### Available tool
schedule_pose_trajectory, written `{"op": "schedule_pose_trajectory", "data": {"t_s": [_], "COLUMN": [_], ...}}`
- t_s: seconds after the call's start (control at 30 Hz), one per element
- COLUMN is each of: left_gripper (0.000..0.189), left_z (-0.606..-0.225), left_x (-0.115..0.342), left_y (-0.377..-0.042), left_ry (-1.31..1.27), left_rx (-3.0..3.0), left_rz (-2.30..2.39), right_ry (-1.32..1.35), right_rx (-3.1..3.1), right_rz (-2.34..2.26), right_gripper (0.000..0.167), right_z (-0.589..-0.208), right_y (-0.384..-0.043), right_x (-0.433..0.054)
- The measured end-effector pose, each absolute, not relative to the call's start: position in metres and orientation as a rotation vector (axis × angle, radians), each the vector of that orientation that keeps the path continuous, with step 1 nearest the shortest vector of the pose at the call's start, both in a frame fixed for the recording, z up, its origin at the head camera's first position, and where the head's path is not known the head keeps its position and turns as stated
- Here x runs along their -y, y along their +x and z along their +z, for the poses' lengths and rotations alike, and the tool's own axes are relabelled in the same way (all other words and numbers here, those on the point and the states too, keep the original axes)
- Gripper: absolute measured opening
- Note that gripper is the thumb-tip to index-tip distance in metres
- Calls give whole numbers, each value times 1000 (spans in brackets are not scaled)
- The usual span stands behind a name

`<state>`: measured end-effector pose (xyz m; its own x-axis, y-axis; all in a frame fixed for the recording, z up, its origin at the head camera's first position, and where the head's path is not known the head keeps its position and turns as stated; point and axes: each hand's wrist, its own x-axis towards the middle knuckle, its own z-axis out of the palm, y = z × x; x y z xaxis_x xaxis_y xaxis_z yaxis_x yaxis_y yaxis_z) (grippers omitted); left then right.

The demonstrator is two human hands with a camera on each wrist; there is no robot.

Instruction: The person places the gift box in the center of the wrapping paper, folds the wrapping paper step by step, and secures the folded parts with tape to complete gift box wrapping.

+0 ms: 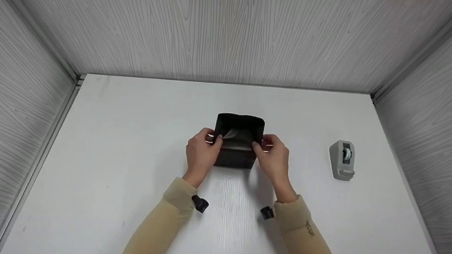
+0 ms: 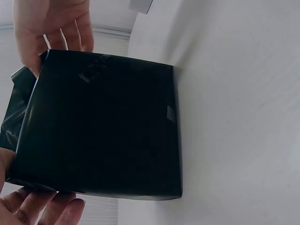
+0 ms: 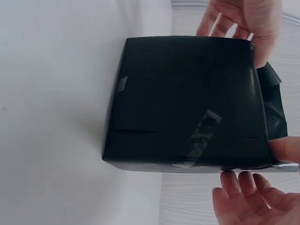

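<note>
Walls (image 1: pixel 234 33): pale wood grain, beyond both grips and off to either side of them.
Worktop (image 1: pixel 129 114): white, spreading beneath both grips.
Sleeves (image 1: pixel 160 223): tan, one running back from each grip.
Black box (image 1: pixel 234 159): between the two grips, its open mouth up by the thumbs, its closed end below them, near the worktop.
Left grip (image 1: pixel 201 151): closed to a pinch on the box's left side, thumb at the rim, fingers outside.
Right grip (image 1: pixel 274 158): pinching the right side likewise, thumb at the rim, fingers outside.
Tape dispenser (image 1: pixel 342 161): grey, well apart to the right of the right grip.
Wrist cameras (image 1: pixel 200 203): small and black, one behind each grip.
Clear tape strip (image 3: pixel 201 138): slanted across the box's face, nearer the right grip.
</note>
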<state>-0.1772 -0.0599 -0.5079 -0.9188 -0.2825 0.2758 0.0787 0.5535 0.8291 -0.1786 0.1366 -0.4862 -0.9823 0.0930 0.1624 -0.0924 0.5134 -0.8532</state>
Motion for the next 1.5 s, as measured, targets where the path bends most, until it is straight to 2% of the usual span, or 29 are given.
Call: {"op": "schedule_pose_trajectory", "data": {"t_s": [0.17,0.47,1.23,1.5], "left_gripper": [15,13,11,12], "left_z": [-507,-508,-507,-507], "left_x": [59,61,60,60], "left_y": [-177,-177,-177,-177], "left_ry": [148,113,94,73], "left_rx": [2403,2410,2419,2400], "left_rz": [-1308,-1304,-1291,-1296], "right_ry": [-19,-135,-86,-76], "right_rx": [2538,2505,2487,2527], "right_rz": [1501,1591,1401,1303], "right_gripper": [19,11,19,28], "right_z": [-487,-490,-486,-484], "right_y": [-173,-183,-187,-193], "right_x": [-142,-140,-136,-137]}}
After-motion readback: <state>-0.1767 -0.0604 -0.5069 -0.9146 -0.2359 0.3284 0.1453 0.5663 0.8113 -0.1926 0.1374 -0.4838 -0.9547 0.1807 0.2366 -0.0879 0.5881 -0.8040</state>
